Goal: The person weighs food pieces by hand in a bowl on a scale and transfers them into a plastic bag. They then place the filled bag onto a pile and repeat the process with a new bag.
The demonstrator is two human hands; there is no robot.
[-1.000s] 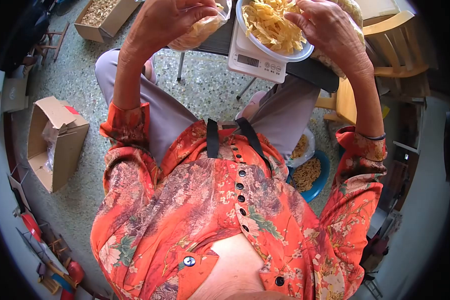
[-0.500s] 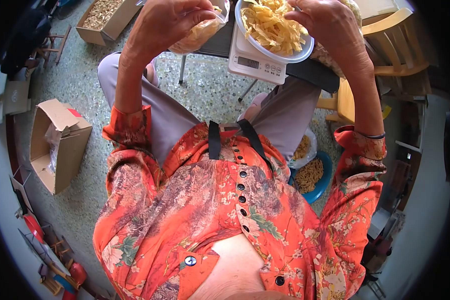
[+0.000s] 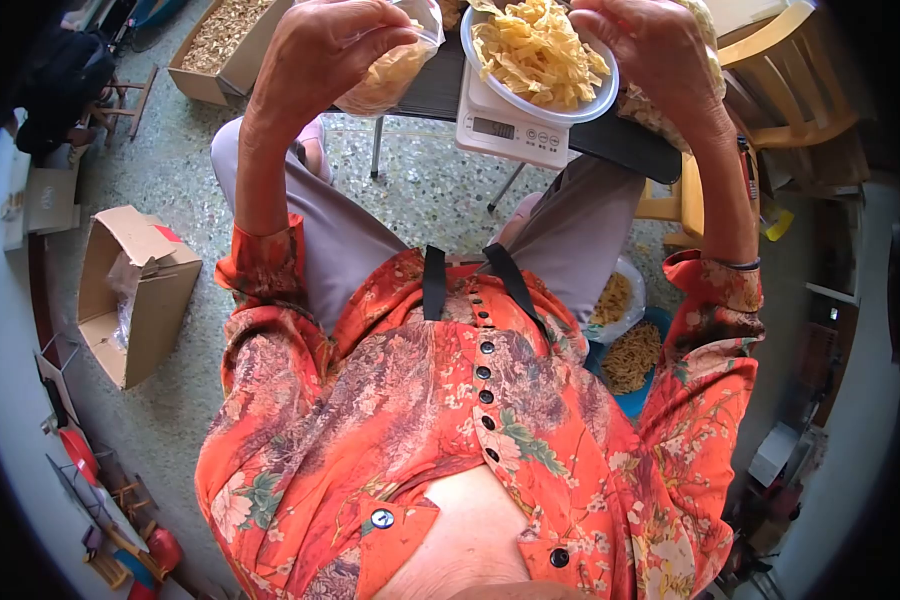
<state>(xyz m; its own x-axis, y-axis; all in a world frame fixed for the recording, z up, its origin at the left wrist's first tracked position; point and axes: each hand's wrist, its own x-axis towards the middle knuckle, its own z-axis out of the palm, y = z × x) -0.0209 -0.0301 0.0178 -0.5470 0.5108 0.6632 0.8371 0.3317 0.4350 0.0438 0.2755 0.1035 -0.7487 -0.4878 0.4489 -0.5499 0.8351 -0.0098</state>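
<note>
- Yellow strips (image 3: 538,52) fill a pale bowl (image 3: 598,108) atop a white scale (image 3: 510,139), its far rim cut off by the top of the frame; the digits on the scale's display are too blurred to read with confidence
- A person's right hand (image 3: 652,38) reaches the bowl's right side, back of the hand up, fingers bent together at the rim; the top edge crops it, and whether it grips a strip cannot be told
- At the bowl's left, the left hand (image 3: 332,48) arches over the mouth of a clear bag (image 3: 378,84), thumb and forefinger drawn close together; whether they pinch the film or something in it cannot be told
- Both forearms stretch forward, wrists bent inward, floral red sleeves (image 3: 710,300) pushed back below the elbows
- Scale and bowl stand at the near edge of a black table (image 3: 625,147), most of its surface hidden; a bulky bag (image 3: 654,112) of pale contents lies partly behind the right hand and wrist
- On the speckled floor (image 3: 185,160), the right sleeve hides part of a blue basin (image 3: 632,403) of brown pieces, beside a smaller bag (image 3: 625,300) of yellowish pieces
- A wooden chair (image 3: 790,90) stands at right; at left sit an open cardboard box (image 3: 160,310) with clear plastic inside and, farther off, a long carton (image 3: 198,86) of brown chips, cropped above
</note>
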